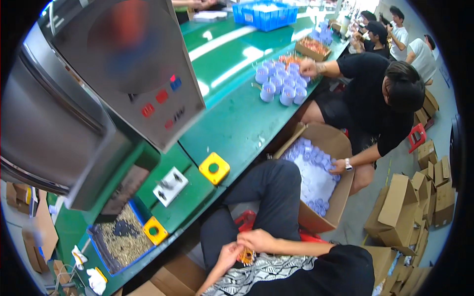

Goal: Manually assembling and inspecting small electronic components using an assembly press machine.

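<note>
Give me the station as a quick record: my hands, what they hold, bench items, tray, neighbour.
Left hand: over lap, fingers on the orange bundle
Right hand: beside the left, on the same bundle
Green bench: white fixture, two yellow blocks
Blue tray: small brass-coloured parts
Co-worker: one hand by purple cups, other at a carton

From my remote place I see the left hand (228, 255) and the right hand (258, 240) close together near six o'clock, fingers (243, 237) bent inward and meeting. The left forearm (213, 279) slants from the lower edge toward one o'clock; the right forearm (303, 247) lies almost level, pointing toward nine. Their exact grip I cannot tell.
</note>
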### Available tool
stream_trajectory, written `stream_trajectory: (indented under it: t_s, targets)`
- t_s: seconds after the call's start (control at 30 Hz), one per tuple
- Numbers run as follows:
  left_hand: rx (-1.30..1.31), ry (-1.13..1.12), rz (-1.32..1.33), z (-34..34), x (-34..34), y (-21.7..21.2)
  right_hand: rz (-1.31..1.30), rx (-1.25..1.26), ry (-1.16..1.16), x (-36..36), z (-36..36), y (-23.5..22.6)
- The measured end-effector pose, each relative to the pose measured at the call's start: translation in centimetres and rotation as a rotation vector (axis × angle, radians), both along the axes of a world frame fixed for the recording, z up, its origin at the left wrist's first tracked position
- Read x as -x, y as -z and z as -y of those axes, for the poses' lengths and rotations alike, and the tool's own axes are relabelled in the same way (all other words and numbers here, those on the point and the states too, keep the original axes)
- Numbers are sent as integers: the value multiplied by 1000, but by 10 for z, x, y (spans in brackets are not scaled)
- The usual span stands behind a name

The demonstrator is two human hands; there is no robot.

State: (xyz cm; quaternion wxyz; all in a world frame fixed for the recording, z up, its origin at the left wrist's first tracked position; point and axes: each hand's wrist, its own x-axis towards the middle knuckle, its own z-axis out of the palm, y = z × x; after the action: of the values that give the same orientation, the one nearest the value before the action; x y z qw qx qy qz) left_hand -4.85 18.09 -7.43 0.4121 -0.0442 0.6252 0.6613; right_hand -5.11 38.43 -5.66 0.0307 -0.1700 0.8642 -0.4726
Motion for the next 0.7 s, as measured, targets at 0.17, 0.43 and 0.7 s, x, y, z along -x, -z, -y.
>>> stream_trajectory:
  t_s: [0.17,0.43,0.7]
  targets:
    - [-164,25,-51,-3,15,-25,324,343,-181,29,-12,-16]
    - [-378,-113,152,7,18,-47,1141,1101,-81,29,-36,-14]
    - [-122,48,-58,9,12,-64,828,650,-9,20,-5,-32]
